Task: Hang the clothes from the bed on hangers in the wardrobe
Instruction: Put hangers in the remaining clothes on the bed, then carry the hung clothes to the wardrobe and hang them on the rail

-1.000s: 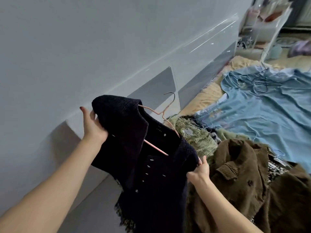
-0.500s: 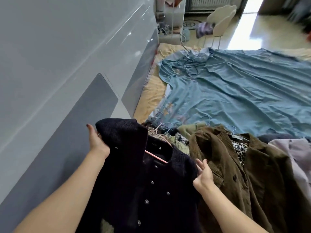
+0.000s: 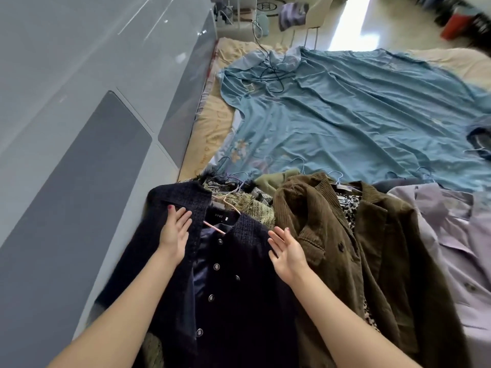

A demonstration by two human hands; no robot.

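Flat on the left shoulder of the dark navy jacket [image 3: 225, 282], the left hand [image 3: 174, 232], fingers straight and together, pressing rather than gripping; off the jacket's right shoulder, the right hand [image 3: 288, 251], open with fingers spread, palm turned toward the cloth and holding nothing, contact with the fabric not certain. Between the two hands, just past the fingertips, the pink hanger [image 3: 218, 227] inside the neck, one arm showing under the collar, the hook lost among the pile beyond. Jacket laid front-up on the near end of the bed, not yet in the wardrobe. To the right of the right hand, touching the jacket's edge, a brown corduroy coat [image 3: 345, 248]; further right, a lilac shirt [image 3: 451, 248]; beyond both hands, a blue sheet [image 3: 358, 123] with loose hangers on it. Probably the smoothing step, before lifting. Best done so: check both hanger arms sit fully inside the shoulders, square the collar around the neck, close the top button if the front gapes, then find the hook beyond the left fingertips and free it from the tweedy green garment [image 3: 252, 208] before any pull. Risk worth minding: heavy knit sliding off a thin hanger, or the hook snagging a neighbour's hanger
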